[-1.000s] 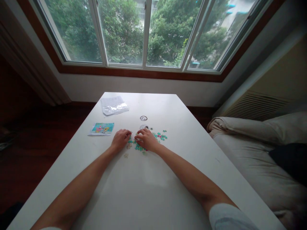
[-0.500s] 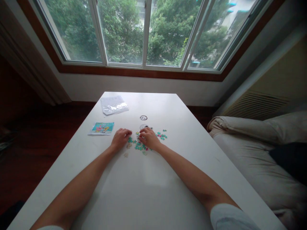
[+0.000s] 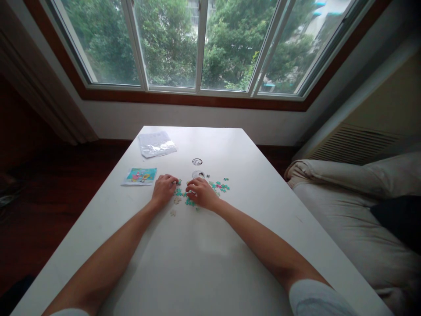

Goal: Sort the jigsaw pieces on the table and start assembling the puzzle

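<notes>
Small jigsaw pieces, mostly green with some pink and yellow, lie loose on the white table. My left hand rests at the left of the pile, its fingers bent and close together. A green jigsaw piece is at its fingertips, partly covered. Over the middle of the pile, my right hand has curved fingers a little apart, hiding several pieces below; no piece shows clearly between them. A few pale pieces lie between the hands, nearer me.
Left of the hands lies a colourful cartoon picture card. Behind it is a clear plastic bag. Two round openings, one a dark-rimmed ring, sit beyond the pile. A beige sofa stands at the right.
My right hand has shifted slightly left and toward me, uncovering more of the round clear item behind it. My left hand has drawn slightly left, and a green piece now shows by its fingertips.
</notes>
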